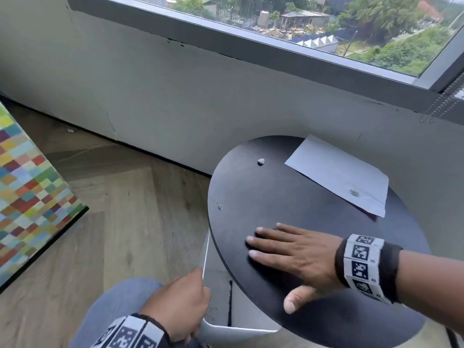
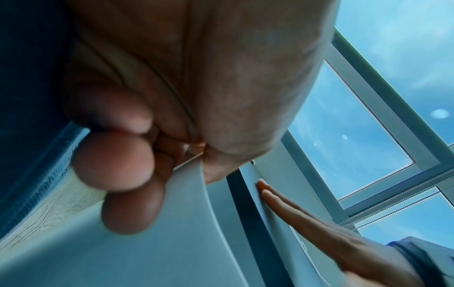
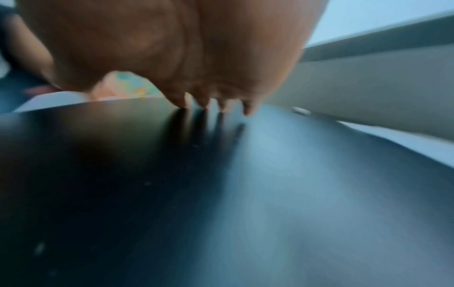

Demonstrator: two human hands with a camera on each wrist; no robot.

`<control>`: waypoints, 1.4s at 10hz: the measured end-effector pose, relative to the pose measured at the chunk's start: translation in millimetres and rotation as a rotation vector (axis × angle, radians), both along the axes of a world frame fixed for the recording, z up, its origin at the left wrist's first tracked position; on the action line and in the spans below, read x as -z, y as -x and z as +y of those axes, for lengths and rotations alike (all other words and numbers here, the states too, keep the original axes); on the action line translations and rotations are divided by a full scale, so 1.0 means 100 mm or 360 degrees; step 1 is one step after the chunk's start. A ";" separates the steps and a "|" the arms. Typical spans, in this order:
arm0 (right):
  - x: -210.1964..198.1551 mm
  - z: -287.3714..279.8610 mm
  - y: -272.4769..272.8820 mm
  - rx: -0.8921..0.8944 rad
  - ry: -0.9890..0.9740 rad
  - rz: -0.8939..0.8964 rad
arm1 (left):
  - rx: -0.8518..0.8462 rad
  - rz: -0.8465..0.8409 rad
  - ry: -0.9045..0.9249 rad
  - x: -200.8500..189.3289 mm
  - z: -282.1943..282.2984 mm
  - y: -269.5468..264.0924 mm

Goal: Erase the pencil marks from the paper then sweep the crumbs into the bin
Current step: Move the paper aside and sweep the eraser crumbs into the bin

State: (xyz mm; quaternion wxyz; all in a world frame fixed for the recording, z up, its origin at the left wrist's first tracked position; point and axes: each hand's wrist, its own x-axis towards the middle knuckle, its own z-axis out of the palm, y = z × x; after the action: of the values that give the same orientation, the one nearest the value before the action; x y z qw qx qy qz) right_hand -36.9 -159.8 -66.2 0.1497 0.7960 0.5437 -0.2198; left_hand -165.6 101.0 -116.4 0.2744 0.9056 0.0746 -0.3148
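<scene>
A white sheet of paper point(image 1: 339, 172) lies at the back right of the round black table point(image 1: 276, 192), with a small grey-green lump point(image 1: 354, 192) on it. A small whitish lump point(image 1: 261, 161) sits on the bare tabletop to the left of the sheet. My right hand point(image 1: 276, 247) lies flat on the near part of the table, fingers straight and pointing left; its fingertips point(image 3: 213, 104) touch the surface. Tiny pale specks point(image 3: 147, 183) dot the table beneath it. My left hand point(image 1: 180, 302) pinches the rim of a white bin point(image 1: 238, 330) just under the table's near left edge.
A grey wall and a window sill run behind the table. Wooden flooring spreads to the left, where a panel of many coloured squares point(image 1: 30, 197) stands. My knee in blue jeans point(image 1: 120, 297) is below the left hand.
</scene>
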 end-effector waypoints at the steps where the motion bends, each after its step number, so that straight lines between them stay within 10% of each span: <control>1: -0.07 0.14 -0.18 0.0161 -0.0122 0.0031 | -0.0076 0.0038 0.0058 -0.02 -0.01 -0.01; 3: 0.01 0.50 -0.95 0.1084 -0.0240 -0.0043 | -0.0101 0.0052 0.0051 -0.03 -0.01 -0.01; 7: 0.08 0.79 -0.01 -0.0046 -0.0172 0.0023 | -0.0049 -0.0091 -0.0003 0.16 0.00 -0.01; 10: 0.13 0.62 -0.06 0.0948 -0.0098 -0.0091 | -0.0043 0.0053 0.0099 0.02 -0.03 -0.01; 12: 0.14 0.52 1.00 0.0253 -0.0162 0.0017 | -0.0095 0.0111 0.0189 0.01 -0.07 -0.01; 13: 0.02 0.17 1.29 0.0530 -0.0436 0.0193 | -0.0192 0.0097 0.0226 0.03 -0.06 0.01; 14: -0.02 -0.36 1.25 0.1609 -0.0853 0.0073 | -0.0247 0.0117 0.0300 0.01 -0.08 0.01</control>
State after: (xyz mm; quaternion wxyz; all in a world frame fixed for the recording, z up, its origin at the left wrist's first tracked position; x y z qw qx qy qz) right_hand -162.0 -195.5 -63.9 -0.1931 0.9623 0.1353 -0.1358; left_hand -166.9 93.3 -117.6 0.3790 0.8551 0.1246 -0.3313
